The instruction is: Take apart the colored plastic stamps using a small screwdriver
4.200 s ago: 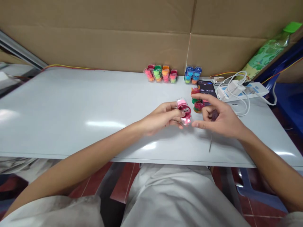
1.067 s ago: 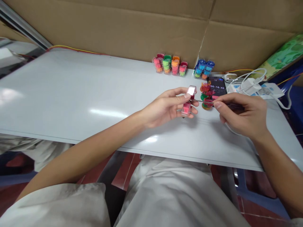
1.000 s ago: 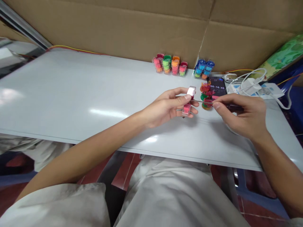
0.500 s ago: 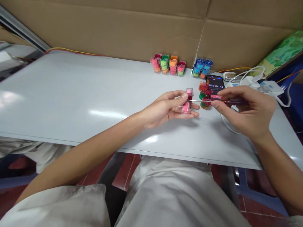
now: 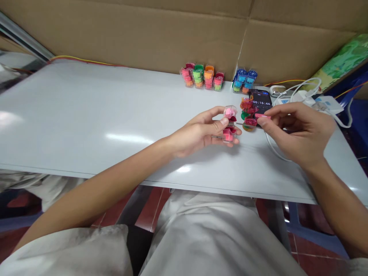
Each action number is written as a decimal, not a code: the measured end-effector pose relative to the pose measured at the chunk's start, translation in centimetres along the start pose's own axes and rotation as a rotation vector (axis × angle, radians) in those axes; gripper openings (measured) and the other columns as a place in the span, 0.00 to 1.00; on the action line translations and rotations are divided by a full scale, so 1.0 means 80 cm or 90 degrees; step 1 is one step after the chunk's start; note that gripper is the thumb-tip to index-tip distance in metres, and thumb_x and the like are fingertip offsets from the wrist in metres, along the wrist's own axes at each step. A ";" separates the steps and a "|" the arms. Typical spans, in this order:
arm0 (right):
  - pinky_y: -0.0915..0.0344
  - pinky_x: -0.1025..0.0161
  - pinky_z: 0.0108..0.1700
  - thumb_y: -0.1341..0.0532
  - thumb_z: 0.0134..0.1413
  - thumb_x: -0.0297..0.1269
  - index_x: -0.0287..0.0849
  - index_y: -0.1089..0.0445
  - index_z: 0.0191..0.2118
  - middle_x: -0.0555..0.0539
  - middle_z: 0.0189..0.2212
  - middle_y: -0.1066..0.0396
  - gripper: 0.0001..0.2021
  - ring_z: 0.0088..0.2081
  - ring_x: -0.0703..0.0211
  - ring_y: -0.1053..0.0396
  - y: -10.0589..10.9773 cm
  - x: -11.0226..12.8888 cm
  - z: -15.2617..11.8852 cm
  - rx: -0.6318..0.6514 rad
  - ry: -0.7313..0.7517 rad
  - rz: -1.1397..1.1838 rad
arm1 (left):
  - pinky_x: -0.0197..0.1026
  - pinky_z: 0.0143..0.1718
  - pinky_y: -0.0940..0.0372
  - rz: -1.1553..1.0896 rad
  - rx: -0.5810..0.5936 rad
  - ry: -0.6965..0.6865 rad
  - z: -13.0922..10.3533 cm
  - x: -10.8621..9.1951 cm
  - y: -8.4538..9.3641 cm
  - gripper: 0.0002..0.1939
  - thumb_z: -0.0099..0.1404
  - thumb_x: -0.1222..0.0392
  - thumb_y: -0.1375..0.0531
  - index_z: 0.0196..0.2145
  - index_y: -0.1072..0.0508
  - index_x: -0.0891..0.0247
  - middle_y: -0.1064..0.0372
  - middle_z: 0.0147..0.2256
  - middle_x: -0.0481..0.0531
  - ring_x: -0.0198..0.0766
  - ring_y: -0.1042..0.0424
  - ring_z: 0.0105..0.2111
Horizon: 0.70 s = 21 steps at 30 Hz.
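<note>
My left hand [image 5: 205,130] is closed on a small clear plastic piece with pink inside [image 5: 229,135], gripping it between thumb and fingers. Its upper part sticks out above the thumb, its lower part rests by the spread lower fingers. In my right hand [image 5: 301,134] is a thin-shafted screwdriver [image 5: 247,124], its handle mostly hidden by the fingers. The shaft's end meets the pink piece near my left thumb. A flat pink part [image 5: 263,116] shows at the right thumb and index finger; whether it is gripped I cannot tell. Behind the shaft lies a pile of coloured plastic parts [image 5: 249,122].
Stacks of similar clear, coloured pieces [image 5: 198,76] stand along the cardboard wall [image 5: 143,34], with blue ones [image 5: 241,79] to their right. A phone [image 5: 262,100] running a timer, an earbud case [image 5: 277,90] and white cables [image 5: 313,90] lie at the right.
The pink piece has turned slightly in my left hand, showing more of its clear ends. The screwdriver now slants a little, and its handle has become mostly hidden.
</note>
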State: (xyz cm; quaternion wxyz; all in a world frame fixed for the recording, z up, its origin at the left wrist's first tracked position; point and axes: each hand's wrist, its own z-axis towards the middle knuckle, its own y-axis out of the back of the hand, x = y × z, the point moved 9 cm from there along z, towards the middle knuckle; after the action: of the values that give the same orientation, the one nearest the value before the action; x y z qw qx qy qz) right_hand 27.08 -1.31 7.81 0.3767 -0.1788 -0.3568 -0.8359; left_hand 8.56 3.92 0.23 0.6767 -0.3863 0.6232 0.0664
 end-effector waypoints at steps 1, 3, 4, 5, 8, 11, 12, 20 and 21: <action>0.37 0.61 0.25 0.26 0.58 0.35 0.53 0.20 0.40 0.55 0.25 0.26 0.06 0.23 0.64 0.34 0.001 0.002 0.000 -0.005 0.018 -0.007 | 0.50 0.52 0.25 0.001 0.002 -0.004 0.000 0.000 0.001 0.22 0.76 0.52 0.34 0.61 0.33 0.60 0.19 0.50 0.62 0.47 0.16 0.46; 0.36 0.62 0.24 0.25 0.57 0.34 0.52 0.20 0.39 0.55 0.27 0.24 0.07 0.22 0.65 0.34 0.000 0.004 0.000 -0.004 0.044 -0.021 | 0.50 0.52 0.25 0.003 0.004 -0.005 0.001 0.002 0.002 0.22 0.75 0.53 0.34 0.61 0.33 0.60 0.19 0.50 0.62 0.47 0.16 0.46; 0.35 0.62 0.24 0.25 0.57 0.33 0.52 0.20 0.39 0.55 0.28 0.23 0.07 0.22 0.65 0.33 -0.002 0.004 -0.001 0.003 0.049 -0.029 | 0.50 0.52 0.26 0.005 0.004 -0.003 0.001 0.003 0.002 0.22 0.75 0.52 0.34 0.61 0.33 0.60 0.19 0.50 0.62 0.47 0.16 0.46; 0.34 0.62 0.25 0.25 0.57 0.33 0.51 0.19 0.39 0.54 0.28 0.22 0.07 0.23 0.65 0.33 -0.004 0.004 -0.001 0.009 0.052 -0.033 | 0.50 0.52 0.26 0.009 0.006 -0.003 0.001 0.004 0.002 0.22 0.75 0.52 0.34 0.61 0.33 0.60 0.19 0.50 0.62 0.47 0.16 0.46; 0.34 0.62 0.25 0.26 0.58 0.34 0.51 0.19 0.40 0.53 0.29 0.21 0.06 0.23 0.64 0.32 -0.006 0.001 -0.003 0.019 0.047 -0.038 | 0.50 0.51 0.26 0.023 0.010 -0.005 0.002 0.004 0.002 0.22 0.75 0.52 0.33 0.61 0.33 0.59 0.19 0.50 0.62 0.47 0.16 0.46; 0.34 0.62 0.25 0.26 0.58 0.35 0.52 0.19 0.40 0.53 0.30 0.21 0.06 0.24 0.64 0.32 -0.007 0.000 -0.003 0.020 0.046 -0.046 | 0.50 0.52 0.26 0.039 0.003 -0.005 0.001 0.004 0.003 0.22 0.75 0.51 0.33 0.61 0.32 0.58 0.20 0.50 0.61 0.46 0.16 0.46; 0.34 0.62 0.25 0.26 0.58 0.35 0.52 0.19 0.40 0.53 0.30 0.21 0.06 0.24 0.64 0.32 -0.007 0.000 -0.003 0.020 0.046 -0.048 | 0.50 0.52 0.26 0.045 0.000 -0.006 0.001 0.003 0.003 0.23 0.75 0.51 0.33 0.61 0.32 0.58 0.20 0.50 0.61 0.46 0.16 0.46; 0.34 0.63 0.25 0.26 0.58 0.34 0.51 0.19 0.41 0.55 0.26 0.26 0.07 0.23 0.65 0.33 -0.007 -0.005 -0.003 0.027 0.012 -0.037 | 0.50 0.55 0.26 0.084 0.001 -0.016 0.001 0.003 0.005 0.24 0.74 0.50 0.32 0.62 0.30 0.56 0.21 0.49 0.59 0.47 0.18 0.49; 0.34 0.62 0.25 0.26 0.58 0.34 0.51 0.20 0.42 0.56 0.25 0.27 0.07 0.23 0.65 0.33 -0.007 -0.006 -0.003 0.030 0.009 -0.034 | 0.51 0.55 0.25 0.087 -0.003 -0.017 0.001 0.003 0.006 0.25 0.73 0.50 0.31 0.63 0.30 0.56 0.21 0.49 0.58 0.47 0.18 0.50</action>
State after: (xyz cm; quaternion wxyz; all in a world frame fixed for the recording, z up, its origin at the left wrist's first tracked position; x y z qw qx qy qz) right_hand 26.94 -0.98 7.13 0.3614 -0.1542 -0.3784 -0.8381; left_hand 8.44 4.22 -0.18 0.6780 -0.3438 0.6388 0.1189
